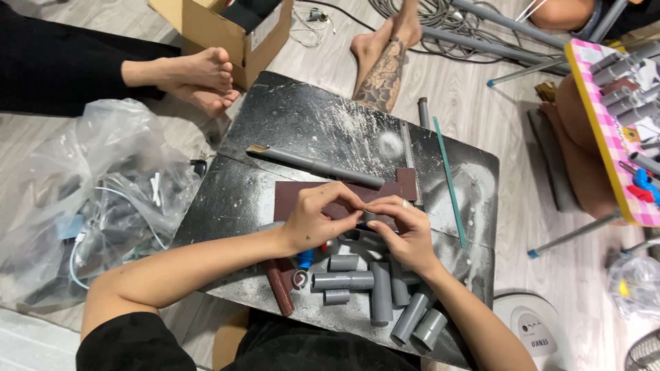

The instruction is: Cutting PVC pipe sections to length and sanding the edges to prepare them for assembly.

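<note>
Over a dusty black board (pixel 309 124), my left hand (pixel 317 218) and my right hand (pixel 405 230) meet above a brown sheet of sandpaper (pixel 289 196). Both pinch a small piece between their fingertips; it is mostly hidden, so I cannot tell what it is. A long grey pipe (pixel 313 165) lies just beyond the sandpaper. Several short grey pipe pieces (pixel 344 280) lie under my wrists, with a rolled brown sandpaper strip (pixel 280 288) and a small blue piece (pixel 305 259) beside them.
A thin green rod (pixel 450 182) lies on the board's right side. A clear plastic bag of parts (pixel 96 199) sits left. Other people's bare feet (pixel 199 79) and a tattooed leg (pixel 381 69) are beyond the board. A cardboard box (pixel 227 27) and a pink checked table (pixel 608 137) stand nearby.
</note>
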